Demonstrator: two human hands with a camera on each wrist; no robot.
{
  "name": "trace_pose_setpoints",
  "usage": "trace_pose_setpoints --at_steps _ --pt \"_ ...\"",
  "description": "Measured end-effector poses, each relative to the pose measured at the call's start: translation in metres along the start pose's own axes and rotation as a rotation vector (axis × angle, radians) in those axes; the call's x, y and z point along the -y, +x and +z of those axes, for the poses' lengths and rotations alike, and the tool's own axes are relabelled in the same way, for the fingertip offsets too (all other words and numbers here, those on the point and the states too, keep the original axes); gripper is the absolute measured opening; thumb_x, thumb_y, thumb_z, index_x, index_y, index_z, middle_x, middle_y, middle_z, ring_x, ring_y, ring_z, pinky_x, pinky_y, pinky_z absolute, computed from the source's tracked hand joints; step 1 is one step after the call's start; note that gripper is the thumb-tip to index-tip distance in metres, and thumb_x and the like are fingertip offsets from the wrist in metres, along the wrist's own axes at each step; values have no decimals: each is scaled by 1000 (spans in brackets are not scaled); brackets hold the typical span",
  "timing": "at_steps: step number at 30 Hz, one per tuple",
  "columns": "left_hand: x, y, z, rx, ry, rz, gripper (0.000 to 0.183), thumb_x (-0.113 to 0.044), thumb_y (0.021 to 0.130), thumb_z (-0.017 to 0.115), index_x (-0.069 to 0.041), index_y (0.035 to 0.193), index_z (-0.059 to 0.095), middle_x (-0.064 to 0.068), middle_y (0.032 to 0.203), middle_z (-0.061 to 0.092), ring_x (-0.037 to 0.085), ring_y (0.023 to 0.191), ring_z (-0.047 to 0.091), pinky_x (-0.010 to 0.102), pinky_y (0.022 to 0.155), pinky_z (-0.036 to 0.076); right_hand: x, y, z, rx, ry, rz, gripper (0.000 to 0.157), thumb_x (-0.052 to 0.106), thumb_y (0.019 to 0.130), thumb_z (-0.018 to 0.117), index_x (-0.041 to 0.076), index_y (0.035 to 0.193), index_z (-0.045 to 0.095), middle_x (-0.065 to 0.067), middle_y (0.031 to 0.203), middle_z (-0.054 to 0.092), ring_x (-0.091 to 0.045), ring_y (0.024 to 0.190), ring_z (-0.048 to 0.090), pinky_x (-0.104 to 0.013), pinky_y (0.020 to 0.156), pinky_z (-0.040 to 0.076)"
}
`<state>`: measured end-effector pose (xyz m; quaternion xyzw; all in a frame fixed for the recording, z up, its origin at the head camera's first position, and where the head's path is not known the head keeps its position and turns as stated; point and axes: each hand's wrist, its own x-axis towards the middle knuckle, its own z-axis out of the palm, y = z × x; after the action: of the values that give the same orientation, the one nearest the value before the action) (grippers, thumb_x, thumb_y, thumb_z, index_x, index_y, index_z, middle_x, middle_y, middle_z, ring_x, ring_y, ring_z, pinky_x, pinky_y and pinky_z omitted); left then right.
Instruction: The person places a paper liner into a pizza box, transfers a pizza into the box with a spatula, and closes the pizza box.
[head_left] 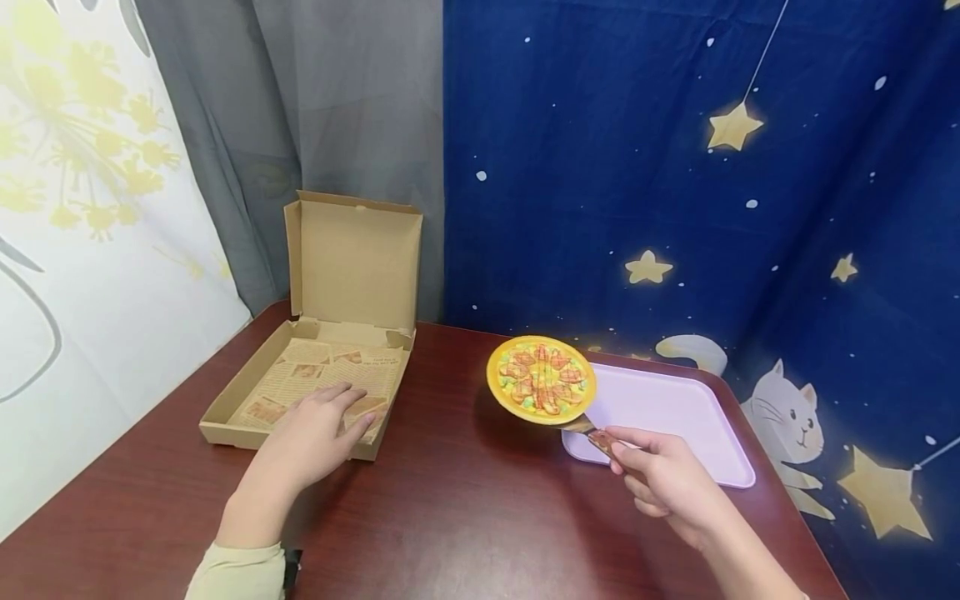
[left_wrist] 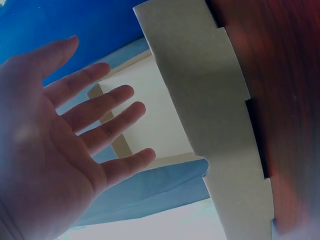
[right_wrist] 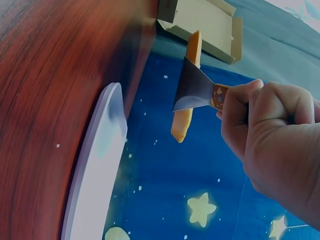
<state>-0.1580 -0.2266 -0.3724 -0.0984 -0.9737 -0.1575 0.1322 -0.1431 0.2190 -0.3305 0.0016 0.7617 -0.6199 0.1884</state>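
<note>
Sleeve, pale, one, on the left forearm; dark band at the wrist.

Hand, right, one: fingers curled round the patterned handle of a spatula, metal blade.

Hand, left, one: holding nothing, fingers extended and spread, palm bare; placed over the near right part of a cardboard box.

Counter, dark reddish-brown wood grain, beneath all items.

Pizza, round, orange-yellow rim, red, yellow and green topping: carried on the spatula blade, raised clear of the counter, tilted in the head view; located between box and tray, in front of the tray's left edge.

Tray, pale lilac, rounded corners, flat on the counter at right.

Cardboard box, brown, on the counter at left, lid standing upright at the rear; printed paper sheet lining the base.

Curtains, three: white with yellow plant print, left; plain grey, behind the box; dark blue with stars and a cat, centre to right.
</note>
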Motion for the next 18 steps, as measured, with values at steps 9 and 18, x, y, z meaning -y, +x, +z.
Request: trace_pose_setpoints --at_steps 9,18 --pt "16 -2 -2 29 -8 -25 47 -34 104 67 -2 139 67 30 143 64 54 133 61 72 110 46 1 4 12 56 6 -10 50 14 111 51 -8 156 43 1 84 64 -4 44 29 -17 43 23" --pt "29 -5 -9 43 7 -67 51 -36 105 64 0 142 65 33 145 62 55 136 57 75 110 44 4 5 21 70 7 -11 49 15 111 52 -8 155 46 1 84 64 -4 44 29 -16 43 23"
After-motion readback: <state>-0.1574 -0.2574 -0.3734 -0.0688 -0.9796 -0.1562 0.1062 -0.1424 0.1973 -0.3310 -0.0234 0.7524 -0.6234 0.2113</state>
